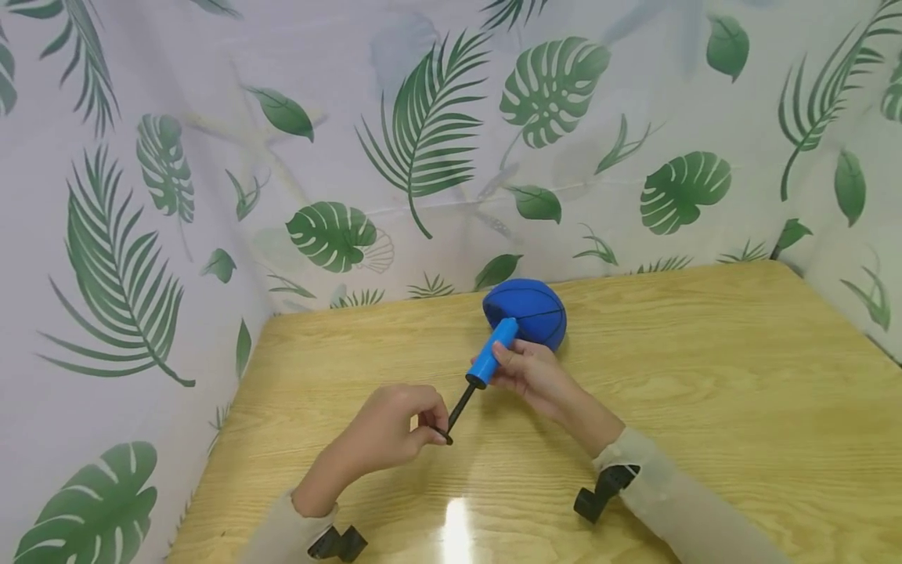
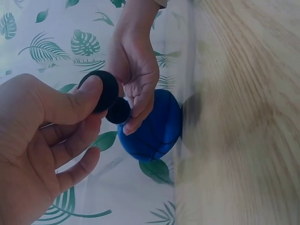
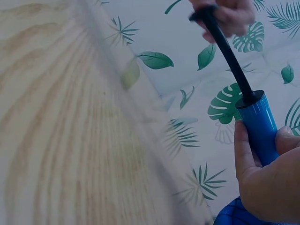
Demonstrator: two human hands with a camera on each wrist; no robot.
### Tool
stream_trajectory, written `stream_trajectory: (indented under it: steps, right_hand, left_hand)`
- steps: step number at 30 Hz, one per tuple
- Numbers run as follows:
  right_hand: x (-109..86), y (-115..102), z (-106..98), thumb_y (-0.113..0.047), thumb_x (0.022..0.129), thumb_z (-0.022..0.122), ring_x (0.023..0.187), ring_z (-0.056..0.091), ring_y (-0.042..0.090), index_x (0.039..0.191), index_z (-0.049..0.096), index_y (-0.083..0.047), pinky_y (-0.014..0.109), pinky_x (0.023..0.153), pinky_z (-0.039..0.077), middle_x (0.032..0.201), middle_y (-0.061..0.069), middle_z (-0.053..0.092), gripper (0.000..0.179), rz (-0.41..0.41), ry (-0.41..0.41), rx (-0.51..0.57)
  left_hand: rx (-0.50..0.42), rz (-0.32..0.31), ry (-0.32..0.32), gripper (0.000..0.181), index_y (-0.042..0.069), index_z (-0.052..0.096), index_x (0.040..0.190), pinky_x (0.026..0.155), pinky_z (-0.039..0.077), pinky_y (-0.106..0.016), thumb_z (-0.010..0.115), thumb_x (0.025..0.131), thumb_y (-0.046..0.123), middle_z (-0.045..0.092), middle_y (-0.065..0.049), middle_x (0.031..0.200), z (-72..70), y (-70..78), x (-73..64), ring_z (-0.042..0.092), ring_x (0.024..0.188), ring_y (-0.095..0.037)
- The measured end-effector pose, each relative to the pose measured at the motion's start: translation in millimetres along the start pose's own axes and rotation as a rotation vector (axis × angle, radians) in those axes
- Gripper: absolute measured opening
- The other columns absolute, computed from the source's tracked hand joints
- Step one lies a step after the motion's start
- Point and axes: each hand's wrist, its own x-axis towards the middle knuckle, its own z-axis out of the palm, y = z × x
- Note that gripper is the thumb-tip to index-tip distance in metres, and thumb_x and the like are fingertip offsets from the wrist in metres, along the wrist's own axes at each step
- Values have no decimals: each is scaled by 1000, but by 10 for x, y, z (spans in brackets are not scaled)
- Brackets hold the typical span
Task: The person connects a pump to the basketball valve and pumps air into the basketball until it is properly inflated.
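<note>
A blue hand pump (image 1: 491,356) slants above the table, its black rod (image 1: 461,408) drawn well out of the barrel. My right hand (image 1: 539,377) grips the barrel, thumb on one side and fingers on the other, as the right wrist view also shows. With thumb and fingers, my left hand (image 1: 395,427) pinches the round black handle (image 2: 105,91) at the rod's end. Behind the pump sits a blue ball (image 1: 532,309) with black lines, its left side dented inward. The pump's far end meets the dent in view; whether a needle enters the ball is hidden.
The wood-grain table (image 1: 705,392) runs back to a white cloth (image 1: 451,157) with green leaf prints, which also hangs at both sides. Black devices (image 1: 606,492) are strapped on both wrists over pale sleeves.
</note>
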Motion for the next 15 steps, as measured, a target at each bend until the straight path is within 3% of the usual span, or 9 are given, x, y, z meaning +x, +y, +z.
stream_trajectory:
  steps: [7,15]
  right_hand:
    - [-6,-37,-28,-22,109,48,101,74,11,151,24,17,24,89,58,113,7,73,62,0,-9,18]
    - [-6,8,21,-24,108,49,102,72,9,151,25,16,24,91,57,115,8,72,63,-7,8,-2]
  left_hand:
    - [-6,28,-2,22,20,65,82,65,51,-15,86,79,14,67,11,78,-84,46,-136,59,70,4]
    - [130,65,94,25,19,65,78,61,46,-13,89,77,12,66,10,74,24,29,10,60,65,0]
